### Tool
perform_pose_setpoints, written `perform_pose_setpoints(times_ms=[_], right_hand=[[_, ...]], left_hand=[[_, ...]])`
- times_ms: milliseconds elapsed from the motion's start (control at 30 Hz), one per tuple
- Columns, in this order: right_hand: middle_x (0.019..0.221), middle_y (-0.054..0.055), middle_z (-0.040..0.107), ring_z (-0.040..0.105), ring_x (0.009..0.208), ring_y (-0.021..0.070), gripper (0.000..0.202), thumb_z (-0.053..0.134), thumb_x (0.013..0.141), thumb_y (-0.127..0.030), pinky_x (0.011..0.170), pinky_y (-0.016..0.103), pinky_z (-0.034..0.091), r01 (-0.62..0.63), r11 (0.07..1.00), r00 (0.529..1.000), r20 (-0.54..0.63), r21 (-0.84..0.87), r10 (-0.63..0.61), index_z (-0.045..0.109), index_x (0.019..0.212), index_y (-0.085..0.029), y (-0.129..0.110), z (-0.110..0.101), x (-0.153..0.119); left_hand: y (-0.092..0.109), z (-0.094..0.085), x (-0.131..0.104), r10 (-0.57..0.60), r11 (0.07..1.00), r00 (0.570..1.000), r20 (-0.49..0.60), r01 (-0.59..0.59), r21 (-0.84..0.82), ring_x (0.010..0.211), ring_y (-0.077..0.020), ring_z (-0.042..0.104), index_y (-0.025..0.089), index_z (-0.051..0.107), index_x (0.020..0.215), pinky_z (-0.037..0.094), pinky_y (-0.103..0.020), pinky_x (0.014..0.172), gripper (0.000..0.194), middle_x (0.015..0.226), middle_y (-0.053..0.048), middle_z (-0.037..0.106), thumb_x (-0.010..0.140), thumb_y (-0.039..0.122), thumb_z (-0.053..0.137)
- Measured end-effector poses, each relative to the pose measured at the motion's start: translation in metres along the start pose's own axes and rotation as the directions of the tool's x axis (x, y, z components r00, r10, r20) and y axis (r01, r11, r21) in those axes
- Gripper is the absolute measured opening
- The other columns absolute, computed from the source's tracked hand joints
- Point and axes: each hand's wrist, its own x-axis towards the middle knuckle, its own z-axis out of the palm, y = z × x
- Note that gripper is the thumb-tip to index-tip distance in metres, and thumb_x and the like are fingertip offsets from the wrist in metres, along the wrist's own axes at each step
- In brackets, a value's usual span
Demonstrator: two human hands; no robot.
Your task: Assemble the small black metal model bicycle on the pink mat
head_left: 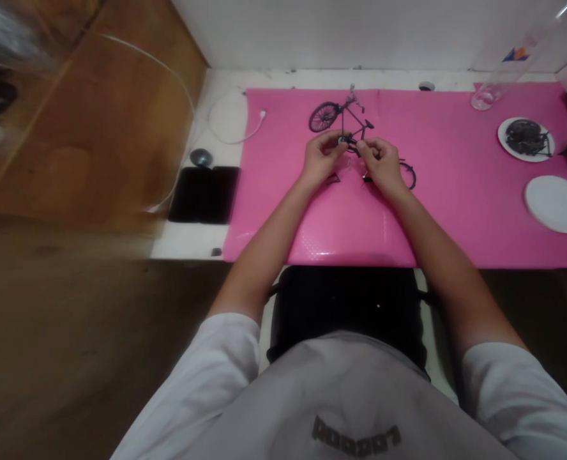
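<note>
A small black model bicycle (353, 116) is held over the pink mat, its one fitted wheel (324, 117) pointing up and to the left. My left hand (324, 153) pinches the lower part of the frame with thumb and fingers. Close beside it, my right hand (382, 163) grips the frame near the crank area, below the saddle (369, 124). The fingers hide the exact points of contact. A loose black wheel (408, 174) lies partly behind my right wrist. Small dark parts (332, 179) and a thin metal piece (348, 164) rest between my forearms.
On the right stand a white plate of black parts (527, 139), another white plate (557, 204) and a clear plastic tube (489, 96). To the left are a black flat device (204, 194), a dark round object (201, 158) and a white cable (235, 140). A wall rises behind.
</note>
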Motion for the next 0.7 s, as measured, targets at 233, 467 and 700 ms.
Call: perform_pose_setpoints(times_ms=[233, 467, 700], right_hand=[[0.067, 0.000, 0.053, 0.075, 0.084, 0.0284, 0.077, 0.076, 0.088, -0.105, 0.078, 0.047, 0.070, -0.012, 1.000, 1.000, 0.026, -0.004, 0.012, 0.073, 0.090, -0.028, -0.007, -0.004, -0.001], [0.063, -0.003, 0.044, 0.060, 0.068, 0.0218, 0.085, 0.072, 0.081, -0.114, 0.069, 0.044, 0.066, 0.015, 1.000, 0.996, 0.088, 0.004, -0.015, 0.056, 0.073, -0.031, -0.008, -0.006, -0.002], [0.066, -0.002, 0.047, 0.064, 0.073, 0.0240, 0.085, 0.067, 0.081, -0.117, 0.069, 0.044, 0.064, 0.011, 1.000, 0.996, 0.090, 0.015, -0.013, 0.062, 0.081, -0.032, -0.012, -0.005, -0.005]], left_hand=[[0.011, 0.002, -0.003, -0.055, 0.998, 0.998, 0.031, 0.056, -0.039, 0.133, -0.0326, 0.084, 0.025, 0.092, 0.107, 0.065, -0.047, 0.120, 0.037, 0.121, -0.012, 0.092, 0.089, 0.054, 0.104], [0.005, -0.001, -0.006, -0.155, 0.968, 0.984, 0.090, 0.170, -0.184, 0.131, -0.0327, 0.086, 0.027, 0.089, 0.125, 0.070, -0.052, 0.115, 0.046, 0.118, -0.009, 0.089, 0.091, 0.054, 0.104], [0.009, 0.000, -0.011, -0.213, 0.947, 0.960, 0.183, 0.249, -0.204, 0.117, -0.0298, 0.089, 0.023, 0.087, 0.119, 0.073, -0.048, 0.107, 0.052, 0.113, -0.010, 0.090, 0.089, 0.062, 0.104]])
